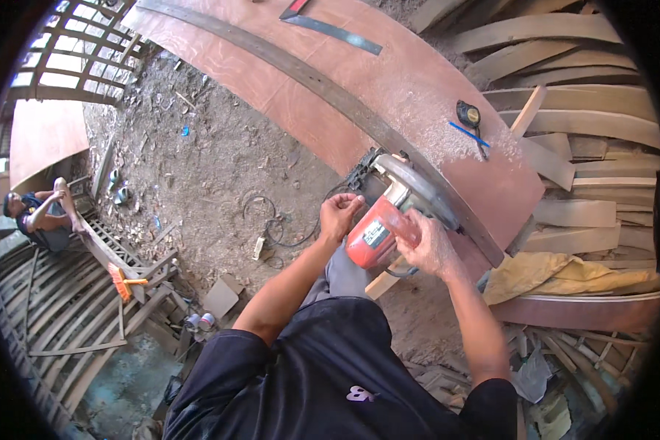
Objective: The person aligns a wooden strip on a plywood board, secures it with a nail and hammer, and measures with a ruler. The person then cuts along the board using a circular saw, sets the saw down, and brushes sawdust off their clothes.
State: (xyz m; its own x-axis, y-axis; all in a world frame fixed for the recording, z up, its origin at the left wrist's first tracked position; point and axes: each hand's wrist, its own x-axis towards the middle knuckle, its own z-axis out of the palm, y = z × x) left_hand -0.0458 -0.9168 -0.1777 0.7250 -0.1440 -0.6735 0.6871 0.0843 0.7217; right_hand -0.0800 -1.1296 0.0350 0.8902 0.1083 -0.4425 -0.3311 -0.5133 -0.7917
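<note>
A red circular saw with a grey blade guard sits at the near edge of a reddish plywood sheet. My right hand is wrapped round its rear handle. Just left of the saw, my left hand has its fingers pinched together; whatever they hold, if anything, is too small to make out. A long dark straightedge strip lies along the sheet and passes beside the saw. Pale sawdust covers part of the plywood around a tape measure and a blue pencil-like stick.
A try square rests on the far part of the sheet. Curved timbers are stacked at right, with a yellow cloth nearer. A black cord loops over the dirt floor. Another person sits at left, by slatted wooden frames.
</note>
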